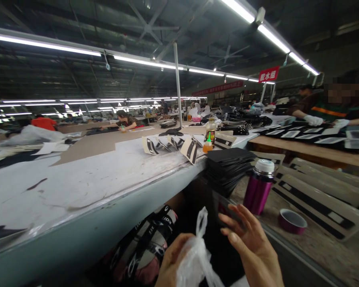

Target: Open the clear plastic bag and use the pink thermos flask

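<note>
Gripping bag (194,255) in L hand (172,255) w/ curled fingers partly hidden by plastic, low at bottom ctr of view, btwn table (86,171) edge and R hand (254,243). Looks v. thin, white, semi-transp. and crinkly, gathered tight nr top into upright twisted loop, w/ loose strip trailing down R side and pale shine along folds; can't tell contents. Holding R hand apart from bag, just to its R, w/ fingers spread and slightly bent, nr purple flask (259,187) w/ white lid and low purple cup (292,221) on bench (302,255).
</note>
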The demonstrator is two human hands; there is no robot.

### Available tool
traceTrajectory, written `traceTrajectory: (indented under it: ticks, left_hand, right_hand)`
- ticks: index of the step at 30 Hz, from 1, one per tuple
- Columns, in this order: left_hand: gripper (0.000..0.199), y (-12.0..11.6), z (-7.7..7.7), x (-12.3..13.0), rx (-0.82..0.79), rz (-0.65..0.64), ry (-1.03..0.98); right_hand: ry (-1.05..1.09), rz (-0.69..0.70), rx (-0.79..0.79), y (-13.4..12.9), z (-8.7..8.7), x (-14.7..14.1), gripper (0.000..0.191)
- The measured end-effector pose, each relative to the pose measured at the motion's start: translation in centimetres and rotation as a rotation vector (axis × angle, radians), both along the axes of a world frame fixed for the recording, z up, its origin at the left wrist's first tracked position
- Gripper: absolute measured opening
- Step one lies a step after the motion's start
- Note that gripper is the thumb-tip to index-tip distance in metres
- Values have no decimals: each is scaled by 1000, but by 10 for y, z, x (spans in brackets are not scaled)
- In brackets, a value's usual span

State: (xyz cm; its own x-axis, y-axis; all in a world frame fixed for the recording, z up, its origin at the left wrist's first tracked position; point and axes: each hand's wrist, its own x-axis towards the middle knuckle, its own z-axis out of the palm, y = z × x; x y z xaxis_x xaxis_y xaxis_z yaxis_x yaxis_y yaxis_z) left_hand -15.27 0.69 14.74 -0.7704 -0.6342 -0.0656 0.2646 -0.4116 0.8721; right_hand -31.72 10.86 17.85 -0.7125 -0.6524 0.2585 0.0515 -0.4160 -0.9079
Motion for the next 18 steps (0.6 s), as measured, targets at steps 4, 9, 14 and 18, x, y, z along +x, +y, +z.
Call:
traceTrajectory:
  ticks: [4, 9, 14, 18]
  left_hand:
    - [39, -13, -20, -1, -11, 24, 60]
    - [28, -11, -28, -6, -97, -57, 95]
    - [20, 1, -25, -13, -89, 57, 172]
    - [41, -3, -40, -17, 94, 101, 295]
  right_hand:
    - [311, 15, 98, 1, 3, 9, 34]
    - [544, 178, 160, -1, 5, 17, 47]
    - [447, 261, 228, -6, -3, 22, 40]
    - [369, 310, 283, -9, -6, 27, 38]
